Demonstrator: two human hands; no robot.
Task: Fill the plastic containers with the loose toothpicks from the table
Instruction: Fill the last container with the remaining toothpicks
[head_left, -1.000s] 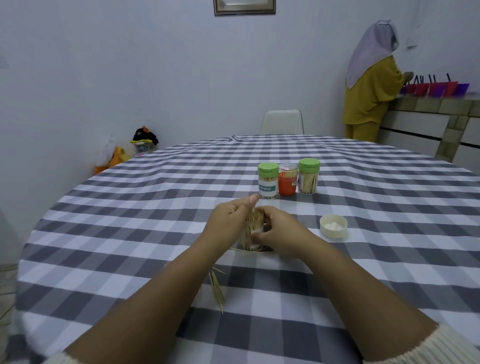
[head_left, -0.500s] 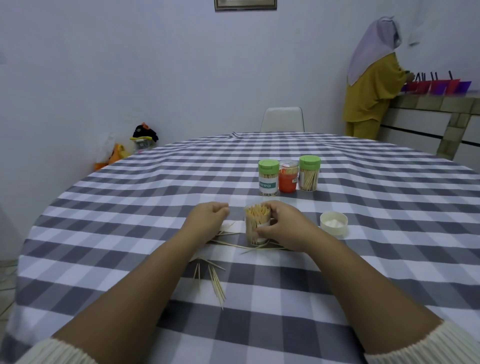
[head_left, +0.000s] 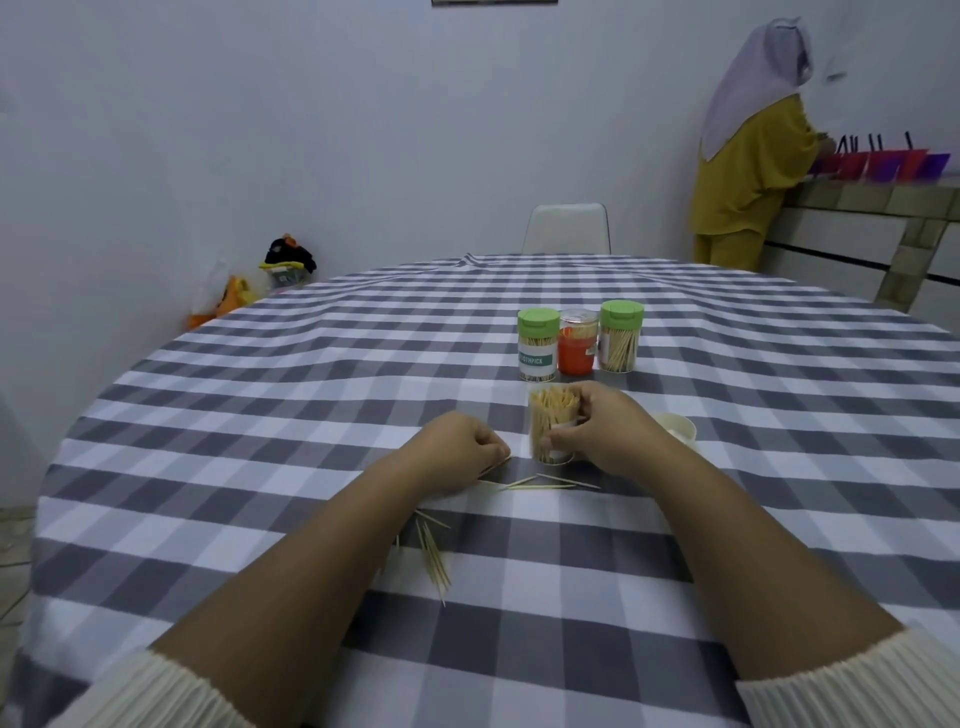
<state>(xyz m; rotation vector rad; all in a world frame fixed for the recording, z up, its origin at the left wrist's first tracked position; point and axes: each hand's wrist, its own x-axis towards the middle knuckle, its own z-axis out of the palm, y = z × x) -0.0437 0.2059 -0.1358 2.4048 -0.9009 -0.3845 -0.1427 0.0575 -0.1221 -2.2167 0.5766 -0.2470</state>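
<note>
Gripping the open container (head_left: 551, 429), the right hand (head_left: 602, 431) has its fingers curled round the clear wall and its thumb on the near side, low down. Container upright on the checked tablecloth (head_left: 270, 415), packed with toothpicks standing on end, tips at the rim.

Left hand (head_left: 457, 449) rests knuckles-up on the cloth just left of the container, apart from it. Fingers curled in, pinching at a toothpick (head_left: 493, 466) whose end shows below the fingertips; how many it holds, cannot tell.

Loose toothpicks: a few (head_left: 545, 484) lie flat just in front of the container, near its base. A larger bunch (head_left: 434, 556) lies nearer the person, left of the container, partly under the left forearm.

Behind the container: three closed containers in a row. Green-lidded labelled one (head_left: 537, 344), orange one (head_left: 576, 349), second green-lidded one (head_left: 620, 336), standing side by side, seemingly touching. White lid (head_left: 678, 427) right of the held container, partly hidden by the right hand.

Far beyond the container: white chair (head_left: 567, 228) at the table's far edge; a person in yellow (head_left: 748, 171) standing at a counter, back turned.
</note>
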